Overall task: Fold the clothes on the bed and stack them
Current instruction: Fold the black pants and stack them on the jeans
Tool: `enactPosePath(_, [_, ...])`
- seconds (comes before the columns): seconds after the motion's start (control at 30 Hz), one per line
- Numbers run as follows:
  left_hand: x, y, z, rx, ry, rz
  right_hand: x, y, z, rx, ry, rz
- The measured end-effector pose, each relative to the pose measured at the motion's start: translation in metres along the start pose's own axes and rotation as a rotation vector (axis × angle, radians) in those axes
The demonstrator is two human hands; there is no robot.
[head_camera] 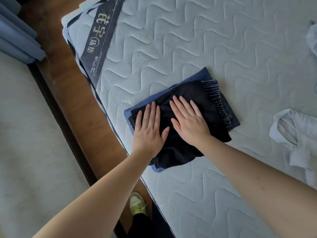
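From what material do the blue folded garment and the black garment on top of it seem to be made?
The blue garment looks like denim: matte, with a fine diagonal weave visible. The black garment seems a softer, thinner cloth, possibly cotton or a knit; it wrinkles loosely under the left hand and right hand.

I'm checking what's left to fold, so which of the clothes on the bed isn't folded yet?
The white garment at the right edge of the mattress, lying crumpled and apart. The black garment and the blue one beneath it are folded and stacked under both flat hands.
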State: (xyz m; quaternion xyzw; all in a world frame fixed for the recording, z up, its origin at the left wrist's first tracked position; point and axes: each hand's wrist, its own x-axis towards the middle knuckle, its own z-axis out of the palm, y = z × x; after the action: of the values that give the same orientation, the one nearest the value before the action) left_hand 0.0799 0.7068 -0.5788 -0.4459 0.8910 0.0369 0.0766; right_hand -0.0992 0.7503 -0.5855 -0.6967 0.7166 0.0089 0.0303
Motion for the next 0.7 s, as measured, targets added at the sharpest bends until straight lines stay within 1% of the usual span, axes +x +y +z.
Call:
enactPosePath(0.1, [0.001,0.003,0.009,-0.001,0.012,-0.028,0.004,0.014,0.008,-0.044,-0.019,-0.001])
enactPosePath(0.3, [0.009,0.005,0.007,-0.002,-0.035,-0.046,0.007,0.058,0.0,-0.07,-0.025,0.083])
enactPosePath(0.4, [0.012,0.005,0.006,0.012,-0.073,-0.044,0.003,0.074,-0.008,0.012,-0.059,0.183])
enactPosePath(0.47, [0.013,0.006,0.003,0.013,-0.103,-0.041,0.001,0.075,-0.015,0.043,-0.076,0.216])
enactPosePath(0.57, [0.011,0.008,-0.01,-0.019,-0.087,-0.026,-0.012,0.061,-0.025,0.034,0.039,0.249])
enactPosePath(0.63, [-0.003,0.016,-0.018,-0.037,0.0,-0.003,-0.03,0.04,-0.026,0.038,0.142,0.27])
enactPosePath(0.7, [-0.026,0.028,-0.021,-0.075,0.059,0.045,-0.052,0.014,-0.02,0.074,0.186,0.27])
